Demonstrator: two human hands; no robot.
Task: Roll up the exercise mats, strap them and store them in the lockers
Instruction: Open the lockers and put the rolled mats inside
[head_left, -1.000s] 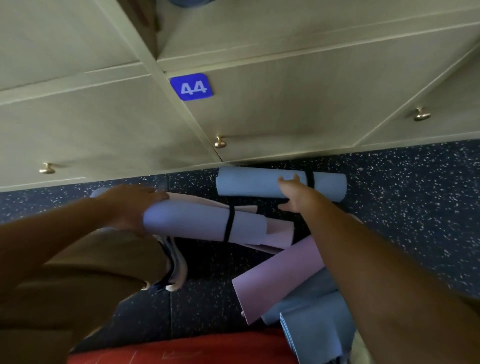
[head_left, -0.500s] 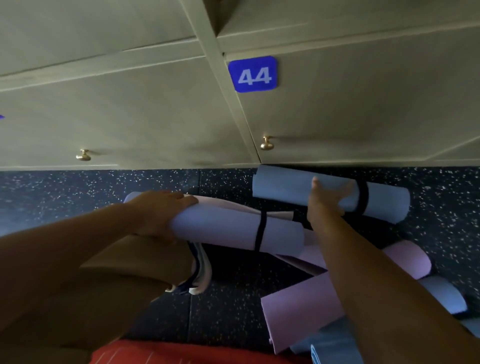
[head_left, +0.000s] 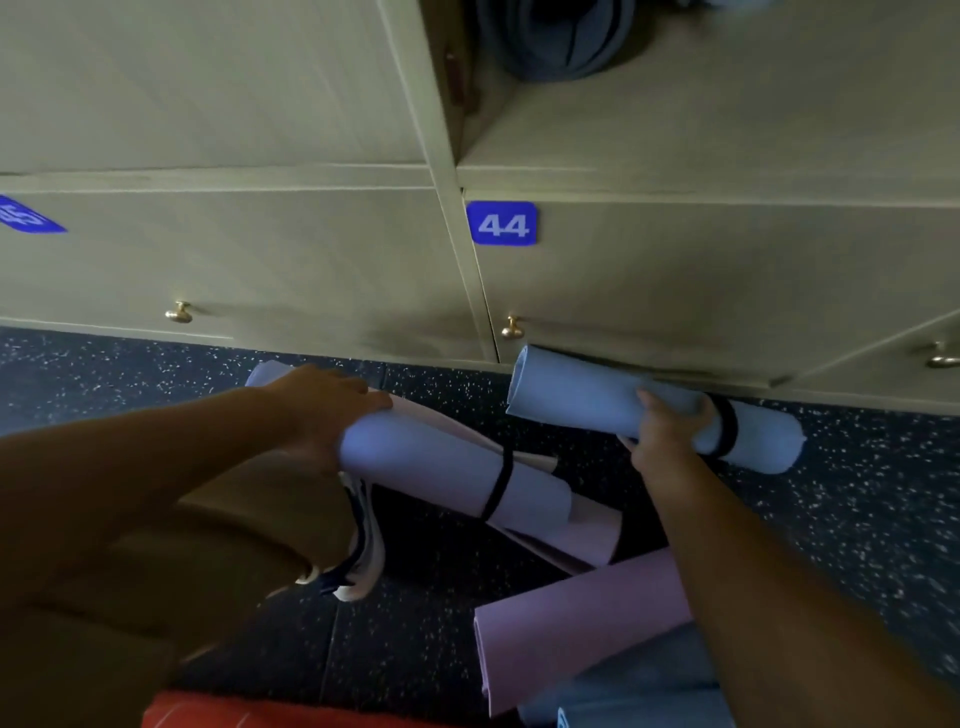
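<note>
Right grip (head_left: 662, 434) round strapped mat (head_left: 582, 397), fingertips hidden

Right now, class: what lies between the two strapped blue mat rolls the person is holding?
In the head view, only bare speckled floor separates the left-hand roll from the right-hand roll; nothing else lies there.

Rolled mats (head_left: 582, 400) — five; brass knobs (head_left: 179, 312) — three

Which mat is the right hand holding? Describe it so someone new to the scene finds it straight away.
Start at the locker door marked 44; just below its brass knob, along the foot of the lockers, is a rolled blue mat. The right hand grips it. Unlike the paler roll in the left hand, its black strap sits near its right end.
</note>
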